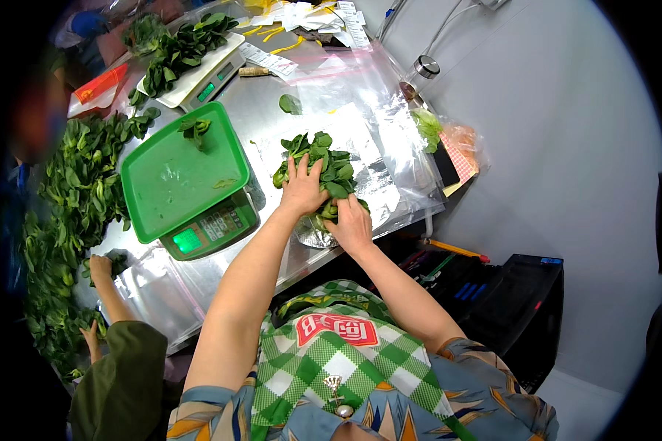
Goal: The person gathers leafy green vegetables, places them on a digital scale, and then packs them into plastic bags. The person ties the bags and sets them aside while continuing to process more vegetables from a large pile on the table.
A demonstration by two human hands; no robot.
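Note:
Both my hands are on a bunch of leafy greens (335, 168), which looks like bok choy and lies on shiny foil-like sheets (383, 190) near the table's front edge. My left hand (302, 187) presses on the stalks from above, fingers spread. Just to its right, my right hand (352, 223) has its fingers bent around the lower part of the greens. Beneath the right hand, the foil's edge shows. To the left stands a green digital scale (212, 226) with a green tray (168, 176); one small sprig (196, 130) lies in the tray.
Piled greens (83, 176) cover the table's left side, where a co-worker's hand (100, 269) grips some. Behind the tray, a white scale (209, 77) holds more greens. Clear plastic bags (358, 77) lie at the back right, near a lidded bottle (426, 67). A black crate (507, 308) stands right.

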